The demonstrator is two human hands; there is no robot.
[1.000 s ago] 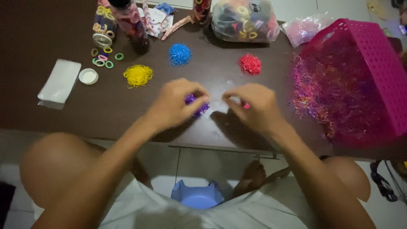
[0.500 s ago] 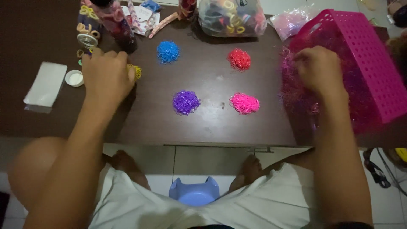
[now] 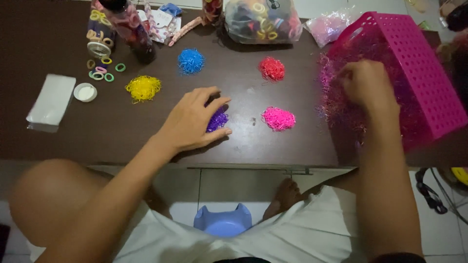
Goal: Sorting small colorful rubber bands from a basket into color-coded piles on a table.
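Two hands work mid-frame: the left hand (image 3: pixel 192 122), fingers spread, covers the purple pile (image 3: pixel 217 119) near the table edge (image 3: pixel 243 163), while the right hand (image 3: pixel 365 85) pinches bands in the mixed heap (image 3: pixel 341 109) at right.

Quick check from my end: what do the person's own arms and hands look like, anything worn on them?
Both are bare. The left hand and right hand show no gloves, rings, watch or bands, and both forearms are uncovered as far as the frame shows, with no sleeve in view. Fingernails look short and unpainted. A white garment shows at the lap, below the arms.
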